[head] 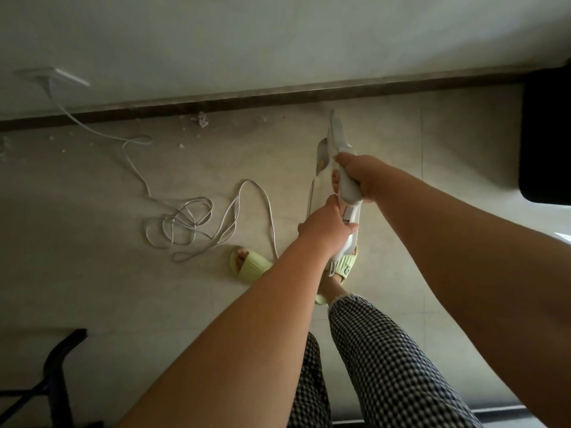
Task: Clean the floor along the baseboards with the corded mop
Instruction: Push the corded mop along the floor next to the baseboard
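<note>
Landmark: the corded mop (346, 180), a white upright appliance standing on the pale tiled floor (108, 288); all places below are given relative to it.
Trousers: black-and-white checked trouser legs (386, 359), nearest the camera, below the mop.
Slippers: two pale green slippers; one (247, 268) lies left of the mop's lower body, the other (344, 264) partly hidden directly behind it.
Left hand: the left hand (323, 225) wraps its curled fingers round the mop's body just below the handle, firmly closed on it.
Right hand: the right hand (360, 174) grips the mop's handle just above the left hand, fingers folded round it.
Cord: a white power cord (185, 225) lies in loose loops on the floor left of the mop and runs up to a wall socket (46, 74) far to the mop's left.
Debris: pale crumbs and a grey clump of dust (202, 118) lie left of the mop's far tip, against the wall's foot.
Baseboard: a dark baseboard (247, 101) runs just beyond the mop's far tip, under the white wall (278, 35).
Dark object: a black blurred shape (547, 134) sits right of the mop; its kind cannot be told.
</note>
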`<act>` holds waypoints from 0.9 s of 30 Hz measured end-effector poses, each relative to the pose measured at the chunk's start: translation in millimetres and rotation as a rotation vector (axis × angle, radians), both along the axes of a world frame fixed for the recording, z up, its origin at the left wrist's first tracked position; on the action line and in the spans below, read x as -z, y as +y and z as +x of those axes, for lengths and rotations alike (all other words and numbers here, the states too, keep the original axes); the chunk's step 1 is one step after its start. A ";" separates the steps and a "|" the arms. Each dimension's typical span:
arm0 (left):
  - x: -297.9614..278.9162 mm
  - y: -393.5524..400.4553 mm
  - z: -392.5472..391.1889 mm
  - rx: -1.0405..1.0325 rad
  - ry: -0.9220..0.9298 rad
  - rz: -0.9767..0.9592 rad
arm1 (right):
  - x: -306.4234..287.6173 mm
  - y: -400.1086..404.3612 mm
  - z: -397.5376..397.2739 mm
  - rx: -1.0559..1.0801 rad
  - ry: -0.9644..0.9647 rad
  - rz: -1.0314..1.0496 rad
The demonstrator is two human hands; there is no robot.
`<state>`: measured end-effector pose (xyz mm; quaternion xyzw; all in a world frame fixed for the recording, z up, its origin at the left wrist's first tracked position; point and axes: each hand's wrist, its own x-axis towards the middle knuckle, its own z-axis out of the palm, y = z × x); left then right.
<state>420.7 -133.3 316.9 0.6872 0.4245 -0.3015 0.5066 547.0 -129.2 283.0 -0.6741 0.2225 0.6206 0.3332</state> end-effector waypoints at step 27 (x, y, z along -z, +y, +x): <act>-1.2 9.7 -25.9 -0.053 0.069 0.082 | 10.3 19.2 -28.6 -0.036 0.090 0.060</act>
